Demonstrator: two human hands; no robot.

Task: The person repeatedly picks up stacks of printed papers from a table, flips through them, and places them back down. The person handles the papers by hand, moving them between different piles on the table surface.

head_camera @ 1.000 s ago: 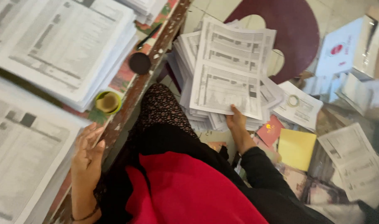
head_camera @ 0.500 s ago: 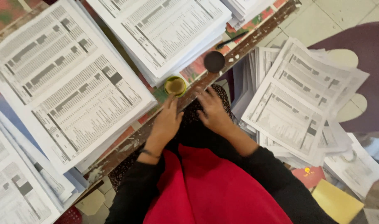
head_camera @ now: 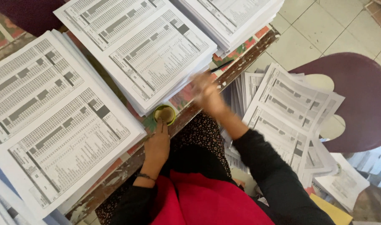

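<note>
Tiled floor, patterned worktop crowded with printed form stacks. We judge the sorting barely midway: piles also sit on a maroon chair. Our left hand rests beside the small green cup, fingers together, touching its rim. Right hand blurs right of the cup; grip unclear.

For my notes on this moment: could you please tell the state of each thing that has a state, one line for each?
small round tin: open, on the table edge.
left hand: fingers touching the tin.
right hand: blurred, raised over the table edge.
middle paper stack: piled flat on the table.
chair papers: fanned, loosely piled.
</note>
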